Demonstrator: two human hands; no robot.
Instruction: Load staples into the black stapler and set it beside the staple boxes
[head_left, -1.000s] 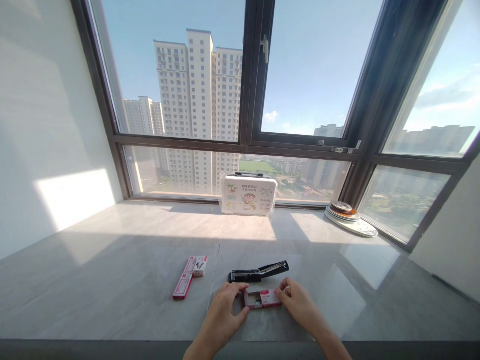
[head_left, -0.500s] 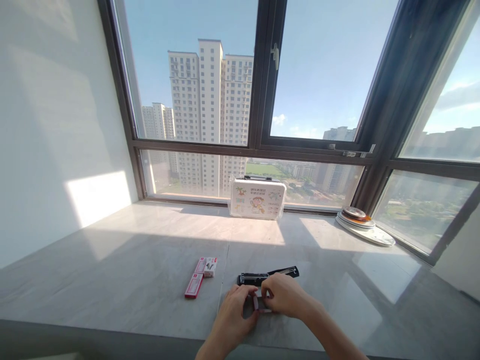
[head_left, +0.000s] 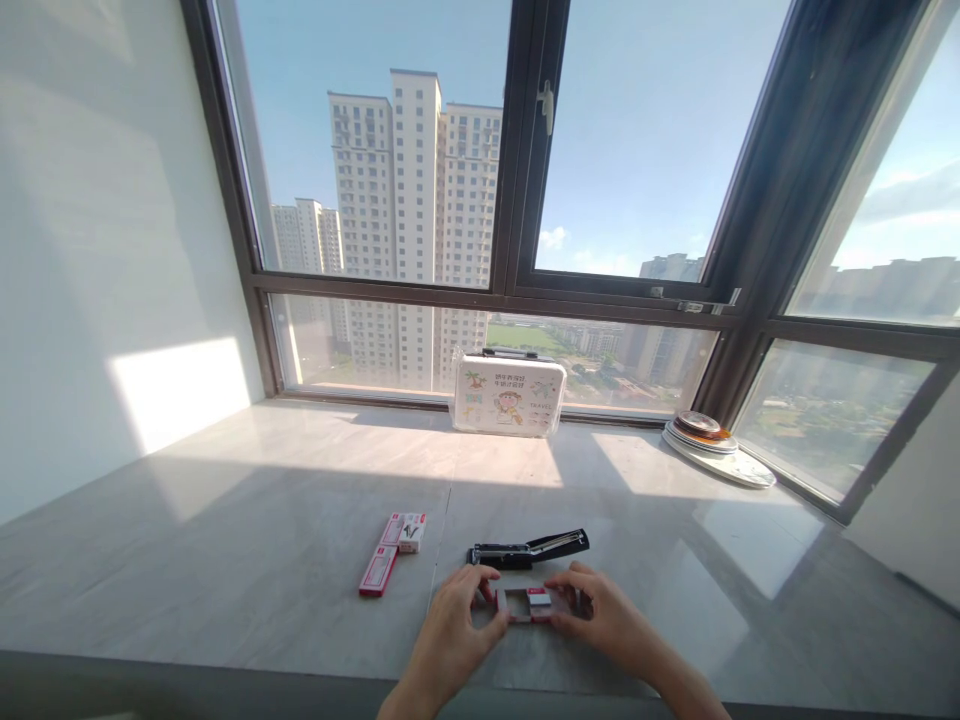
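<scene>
A small red-and-white staple box (head_left: 517, 604) lies on the marble sill, its tray partly out of the sleeve. A hollow part of the tray shows on the left, and something silvery shows at the right end. My left hand (head_left: 459, 612) grips the left end between thumb and fingers. At the right end, the thumb and fingers of my right hand (head_left: 596, 612) close around the box. Just behind both hands, a black stapler (head_left: 529, 549) lies opened out, its metal track showing. Two red-and-white boxes (head_left: 378, 570) and a white box with a stapler picture (head_left: 412, 533) lie to the left.
Against the window stands a white case (head_left: 508, 395) with cartoon prints and a black handle. A stack of plates (head_left: 701, 440) sits in the right corner. The sill's front edge (head_left: 225, 670) runs close before me, and a white wall (head_left: 112, 250) rises at left.
My right hand has moved from over the staple box to its right end, uncovering the box's middle. My left hand stays at the left end. The view has shifted slightly.
</scene>
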